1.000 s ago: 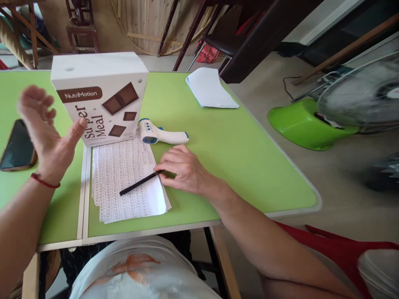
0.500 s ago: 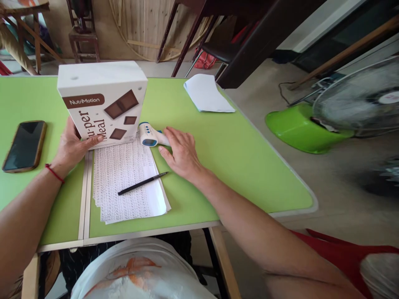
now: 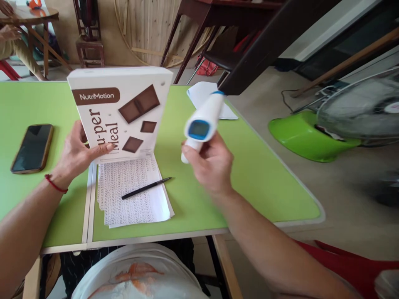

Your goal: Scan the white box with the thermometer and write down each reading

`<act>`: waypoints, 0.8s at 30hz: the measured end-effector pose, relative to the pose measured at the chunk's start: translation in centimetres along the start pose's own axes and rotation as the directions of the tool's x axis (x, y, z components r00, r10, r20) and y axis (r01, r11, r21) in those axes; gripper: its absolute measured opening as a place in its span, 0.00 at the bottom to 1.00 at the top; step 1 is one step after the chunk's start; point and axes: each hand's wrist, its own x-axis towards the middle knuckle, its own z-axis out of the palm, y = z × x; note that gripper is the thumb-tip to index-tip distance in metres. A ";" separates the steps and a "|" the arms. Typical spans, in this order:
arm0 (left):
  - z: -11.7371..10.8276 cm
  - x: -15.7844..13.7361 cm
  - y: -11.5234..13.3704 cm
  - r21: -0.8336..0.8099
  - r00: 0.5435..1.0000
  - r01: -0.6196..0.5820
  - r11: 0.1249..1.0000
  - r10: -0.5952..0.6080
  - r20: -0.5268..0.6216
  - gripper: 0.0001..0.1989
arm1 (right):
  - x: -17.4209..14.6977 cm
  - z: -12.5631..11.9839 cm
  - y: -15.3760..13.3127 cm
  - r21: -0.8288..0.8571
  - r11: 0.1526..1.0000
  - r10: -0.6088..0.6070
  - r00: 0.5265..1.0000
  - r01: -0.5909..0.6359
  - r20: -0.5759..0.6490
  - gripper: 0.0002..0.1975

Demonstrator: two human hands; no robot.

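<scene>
- Counted on your green tabletop (image 3: 255, 187): one phone (image 3: 33, 148) at the left, one black pen (image 3: 146, 188) across a stack of written sheets (image 3: 127, 209) at lower centre, and one batch of blank paper (image 3: 199, 94) at upper centre-right; the number of sheets is unclear.
- You have one white box (image 3: 137, 139) left of centre and one thermometer (image 3: 207, 114) just right of centre.
- Your left hand (image 3: 75, 151) grips the box's lower left edge, thumb across its front.
- Your right hand (image 3: 215, 164) is closed around the thermometer, raised, its screen facing you and its blue-tipped end toward upper right.
- Half a second ago the thermometer lay under your right fingers; now it is lifted.
- The box has shifted rightward over the sheets.
</scene>
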 end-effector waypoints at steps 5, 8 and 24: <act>0.3 -0.8 1.6 -0.014 0.957 0.036 0.999 -0.031 0.288 0.30 | -0.1 -1.3 -5.8 0.361 0.885 0.213 0.945 -0.293 0.247 0.12; 0.4 -1.0 1.5 0.036 0.942 0.024 0.999 -0.035 0.334 0.32 | -1.2 -1.0 -7.8 0.461 0.752 0.262 0.856 -0.470 0.445 0.13; 0.2 -0.7 0.2 0.004 0.875 -0.025 1.000 0.020 0.484 0.32 | -3.2 3.7 -7.7 0.509 0.596 0.309 0.763 -0.621 0.568 0.16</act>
